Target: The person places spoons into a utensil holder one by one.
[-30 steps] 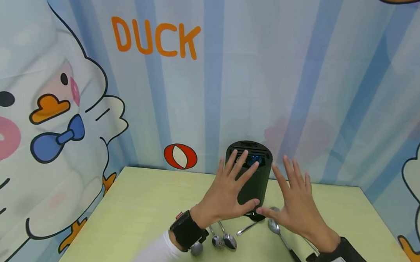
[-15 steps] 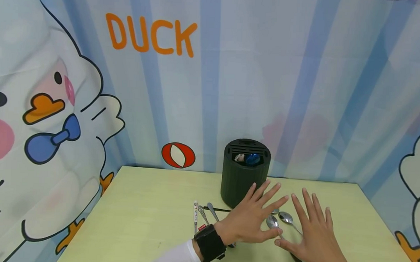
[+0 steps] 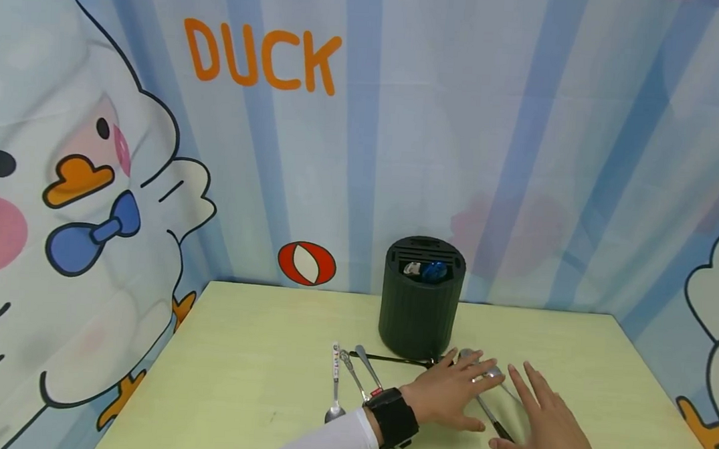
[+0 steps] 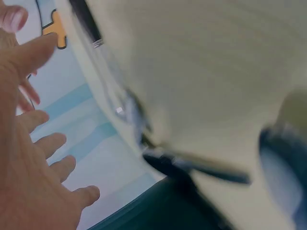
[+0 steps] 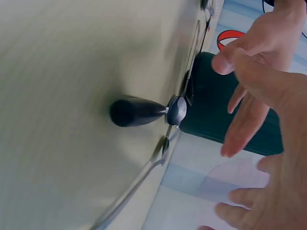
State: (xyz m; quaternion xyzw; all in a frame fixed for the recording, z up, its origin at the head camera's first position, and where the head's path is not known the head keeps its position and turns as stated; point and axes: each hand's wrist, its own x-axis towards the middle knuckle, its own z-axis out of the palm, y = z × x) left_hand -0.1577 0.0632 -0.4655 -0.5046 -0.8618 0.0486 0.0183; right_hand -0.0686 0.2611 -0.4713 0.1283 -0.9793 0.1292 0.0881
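Both hands hover low over several spoons on the table and hold nothing. My left hand (image 3: 448, 394), fingers spread, partly covers the spoons in the middle. To its right, my right hand (image 3: 546, 427) is also spread, close to a black-handled spoon (image 3: 501, 428). That spoon shows again in the right wrist view, its black handle (image 5: 136, 112) toward the camera, beside a metal spoon (image 5: 127, 194). Left of the hands lie a spoon with a patterned white handle (image 3: 336, 371), an ornate-handled one (image 3: 353, 375) and a plain metal handle (image 3: 365, 364); the left arm hides their lower parts.
Behind the hands stands a dark green ribbed holder (image 3: 418, 317) with a slotted top; a blue and a whitish item sit in its opening. A thin black utensil (image 3: 386, 358) lies at its foot. A duck-print curtain (image 3: 399, 152) hangs behind the pale table (image 3: 257, 354).
Both hands have come down and to the right, away from in front of the green holder, which now shows fully. Their fingers stay spread. The spoons appear to lie where they were.
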